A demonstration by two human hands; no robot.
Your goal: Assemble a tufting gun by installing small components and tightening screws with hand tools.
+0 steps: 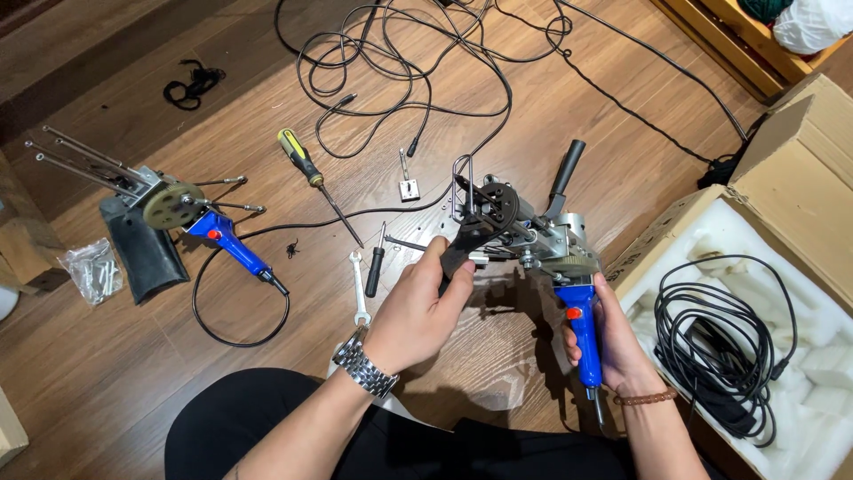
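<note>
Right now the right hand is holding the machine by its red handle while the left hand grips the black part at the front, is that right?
Not quite: the handle in the right hand is blue, with only a small red button on it. The head view shows this. The left hand does grip the black part at the machine's front.

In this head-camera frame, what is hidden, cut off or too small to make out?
- Tool front under the left hand: fingers cover it.
- Blue handle of the held tool: right hand wraps it, lower end hidden.
- Plastic bag: contents too small to tell.
- Cardboard box: cut off by the right edge.
- White bundle: cut off by the top edge.
</note>
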